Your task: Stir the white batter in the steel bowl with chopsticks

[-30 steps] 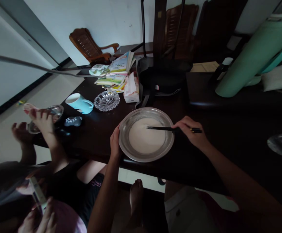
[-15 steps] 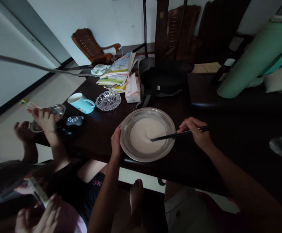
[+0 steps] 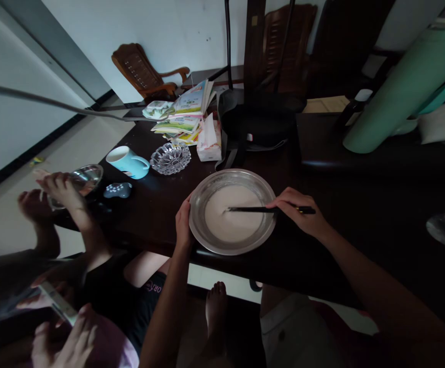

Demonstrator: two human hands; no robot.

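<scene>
A wide metal bowl point(image 3: 197, 230) stands on the dark table, with a pale, runny batter point(image 3: 237, 227) in it. My left hand point(image 3: 184, 222) grips the bowl's left rim, its fingers mostly behind the wall. Dark chopsticks point(image 3: 253, 209) are pinched in my right hand point(image 3: 299, 209), just past the bowl's right rim. Their tips dip into the batter left of the middle. The chopsticks lie close together, so I cannot tell them apart.
Left on the table are a blue mug point(image 3: 124, 161), a glass dish point(image 3: 170, 157) and a grey game controller point(image 3: 118, 190). Behind are a tissue pack point(image 3: 209, 145), booklets point(image 3: 191, 102) and a black bag point(image 3: 258, 125). A green flask point(image 3: 394, 102) stands right. Other people's hands point(image 3: 63, 191) work at another metal bowl point(image 3: 95, 176); one person holds a phone point(image 3: 57, 301).
My right hand has moved left toward the bowl, and the chopstick tips have shifted left and up through the batter. The left hand stays on the rim. The other person's hand at the far bowl has shifted left.
</scene>
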